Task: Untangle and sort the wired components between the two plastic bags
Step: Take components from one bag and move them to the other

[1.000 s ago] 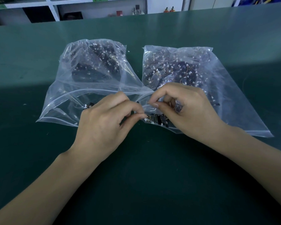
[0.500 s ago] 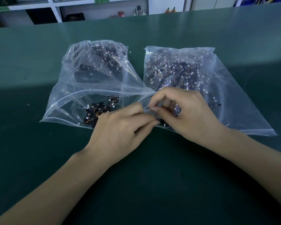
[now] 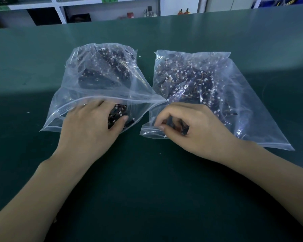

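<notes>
Two clear zip bags side by side on the table (image 3: 42, 70), mouths toward the person, inner mouth corners touching. Left bag (image 3: 87, 81): puffed up, film crinkled, a dark heap of parts (image 3: 101, 74) at the far end, a smaller clump near the mouth. Right bag (image 3: 243, 95): lies flatter, a wide tangle (image 3: 187, 79) of black pieces, tiny white connectors and thin orange wires spread through it.

Left hand (image 3: 89, 126) reaches into the left bag's mouth, fingers under the film and blurred, thumb out against the near clump; whether it holds anything, cannot tell. Right hand (image 3: 196, 130) sits at the right bag's mouth, fingers curled, pinching a small black component (image 3: 184, 131) just above the zip edge.

Bags: thin glossy plastic, ridged zip strips along the openings. Parts: small, blocky, matte black.

Table: dark green mat, smooth, a few white specks, brighter band across the far half. Behind it, white shelving (image 3: 105, 7) with small items, too blurred to identify.
</notes>
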